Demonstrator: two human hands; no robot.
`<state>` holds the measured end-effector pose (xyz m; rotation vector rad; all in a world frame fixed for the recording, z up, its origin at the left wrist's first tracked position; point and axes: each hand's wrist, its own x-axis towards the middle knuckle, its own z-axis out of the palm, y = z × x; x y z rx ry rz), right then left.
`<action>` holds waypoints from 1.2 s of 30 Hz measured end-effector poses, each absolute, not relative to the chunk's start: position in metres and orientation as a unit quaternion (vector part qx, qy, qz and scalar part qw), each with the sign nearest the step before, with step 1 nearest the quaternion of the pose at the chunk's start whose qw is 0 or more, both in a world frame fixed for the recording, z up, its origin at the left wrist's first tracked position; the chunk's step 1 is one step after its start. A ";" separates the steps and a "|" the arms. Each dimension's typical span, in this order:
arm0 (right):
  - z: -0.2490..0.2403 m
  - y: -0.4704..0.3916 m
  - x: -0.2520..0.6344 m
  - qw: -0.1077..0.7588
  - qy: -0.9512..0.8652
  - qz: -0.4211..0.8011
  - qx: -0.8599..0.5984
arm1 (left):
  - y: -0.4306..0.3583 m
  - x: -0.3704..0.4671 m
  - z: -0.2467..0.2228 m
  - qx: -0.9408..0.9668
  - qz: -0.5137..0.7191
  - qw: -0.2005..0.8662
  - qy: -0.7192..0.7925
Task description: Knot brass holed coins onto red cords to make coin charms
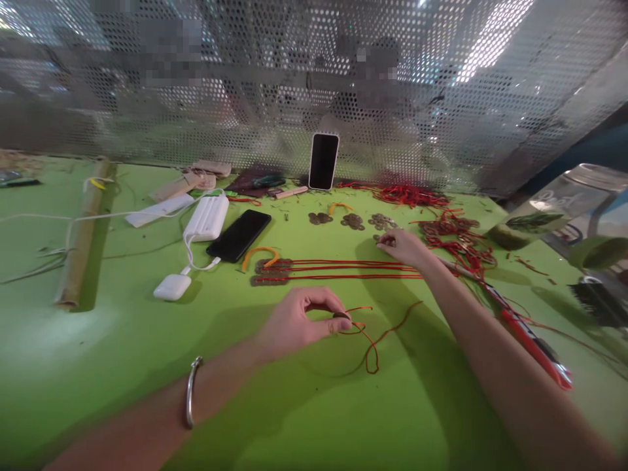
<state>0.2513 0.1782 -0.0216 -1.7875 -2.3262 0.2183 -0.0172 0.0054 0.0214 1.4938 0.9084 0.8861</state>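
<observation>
My left hand pinches a dark coin between thumb and fingers, above the green table. From the coin a thin red cord trails in loops to the right. Farther forward, my right hand reaches over the table with its fingertips closed at a small brown coin; the fingers partly hide it. Between the two hands lie long red cords in parallel rows, running from overlapping coins at the left and passing under my right forearm.
Small coin piles lie beyond my hands; tangled red cords are behind. Left are a black phone, white power bank and bamboo tube. A phone stands against perforated metal; a glass jar is right.
</observation>
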 end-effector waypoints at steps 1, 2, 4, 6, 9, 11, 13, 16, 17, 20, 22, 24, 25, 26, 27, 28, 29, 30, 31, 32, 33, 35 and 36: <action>-0.022 0.177 0.253 0.104 -0.785 0.071 -0.607 | 0.005 -0.017 0.021 0.633 0.376 0.557 0.385; -0.021 0.176 0.255 0.108 -0.782 0.066 -0.610 | 0.005 -0.017 0.022 0.633 0.376 0.556 0.385; -0.020 0.174 0.257 0.113 -0.777 0.059 -0.616 | 0.005 -0.017 0.022 0.635 0.376 0.555 0.384; -0.019 0.173 0.258 0.111 -0.776 0.064 -0.618 | 0.005 -0.018 0.021 0.636 0.376 0.554 0.383; -0.017 0.173 0.256 0.102 -0.777 0.096 -0.614 | 0.004 -0.019 0.021 0.637 0.380 0.552 0.381; -0.016 0.175 0.254 0.098 -0.775 0.130 -0.611 | 0.003 -0.020 0.022 0.641 0.381 0.548 0.378; -0.016 0.176 0.251 0.111 -0.767 0.167 -0.609 | 0.003 -0.020 0.024 0.650 0.382 0.541 0.372; -0.015 0.171 0.248 0.171 -0.743 0.227 -0.605 | 0.003 -0.021 0.026 0.664 0.385 0.526 0.367; -0.014 0.166 0.246 0.196 -0.733 0.252 -0.600 | 0.003 -0.021 0.026 0.668 0.388 0.519 0.366; -0.009 0.140 0.240 0.275 -0.694 0.342 -0.570 | 0.003 -0.022 0.026 0.671 0.412 0.501 0.358; -0.002 0.116 0.235 0.320 -0.664 0.400 -0.545 | 0.002 -0.023 0.026 0.668 0.429 0.494 0.354; 0.004 0.091 0.229 0.345 -0.638 0.449 -0.522 | 0.000 -0.023 0.026 0.671 0.444 0.480 0.350; 0.007 0.080 0.226 0.349 -0.627 0.471 -0.513 | -0.001 -0.023 0.027 0.676 0.452 0.468 0.346; 0.010 0.070 0.223 0.353 -0.613 0.496 -0.504 | -0.002 -0.023 0.027 0.681 0.463 0.455 0.338; 0.012 0.062 0.220 0.358 -0.592 0.526 -0.495 | -0.002 -0.023 0.027 0.687 0.473 0.441 0.330; 0.013 0.055 0.217 0.362 -0.568 0.556 -0.487 | -0.002 -0.023 0.027 0.691 0.483 0.430 0.322; 0.014 0.050 0.214 0.364 -0.543 0.586 -0.479 | -0.002 -0.023 0.026 0.694 0.489 0.422 0.318; 0.015 0.046 0.212 0.364 -0.521 0.611 -0.473 | -0.002 -0.023 0.026 0.695 0.494 0.416 0.316; 0.015 0.044 0.211 0.360 -0.504 0.629 -0.469 | -0.002 -0.023 0.026 0.697 0.498 0.409 0.315; 0.015 0.042 0.209 0.354 -0.496 0.640 -0.467 | -0.001 -0.024 0.025 0.698 0.499 0.403 0.317; 0.015 0.041 0.209 0.347 -0.492 0.648 -0.466 | 0.000 -0.024 0.025 0.699 0.501 0.395 0.322; 0.015 0.039 0.209 0.337 -0.489 0.659 -0.463 | 0.001 -0.025 0.024 0.702 0.505 0.377 0.332; 0.015 0.038 0.209 0.333 -0.490 0.660 -0.463 | 0.002 -0.025 0.023 0.703 0.505 0.369 0.338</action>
